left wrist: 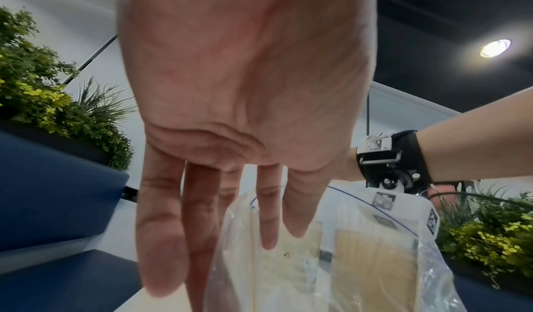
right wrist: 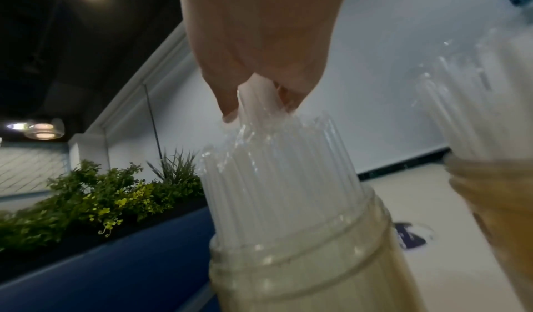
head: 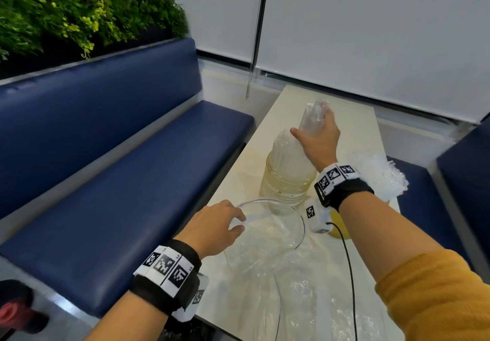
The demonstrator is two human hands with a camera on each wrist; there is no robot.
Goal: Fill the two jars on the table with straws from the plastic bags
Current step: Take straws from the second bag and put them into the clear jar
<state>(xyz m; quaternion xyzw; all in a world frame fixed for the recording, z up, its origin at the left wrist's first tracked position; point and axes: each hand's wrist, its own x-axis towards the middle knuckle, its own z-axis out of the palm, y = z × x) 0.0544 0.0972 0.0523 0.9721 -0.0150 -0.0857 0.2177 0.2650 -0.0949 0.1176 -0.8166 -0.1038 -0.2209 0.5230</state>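
Observation:
A pale jar (head: 287,181) (right wrist: 288,260) stands mid-table, packed with clear wrapped straws (right wrist: 282,175). My right hand (head: 313,131) (right wrist: 253,102) is above it and grips a bundle of straws (head: 314,115) whose lower ends meet the jar's top. A second, amber jar (right wrist: 496,198) with straws (head: 379,176) stands just right of it, mostly hidden under my right forearm in the head view. My left hand (head: 233,221) (left wrist: 230,237) has straight fingers touching the mouth of a clear plastic bag (head: 270,234) (left wrist: 346,260) nearer me.
The cream table (head: 291,96) is narrow, with a blue bench (head: 106,155) along its left and another blue seat (head: 464,168) at right. Flat clear plastic (head: 305,301) covers the near end. A black cable (head: 351,274) hangs from my right wrist. Plants (head: 66,17) top the bench back.

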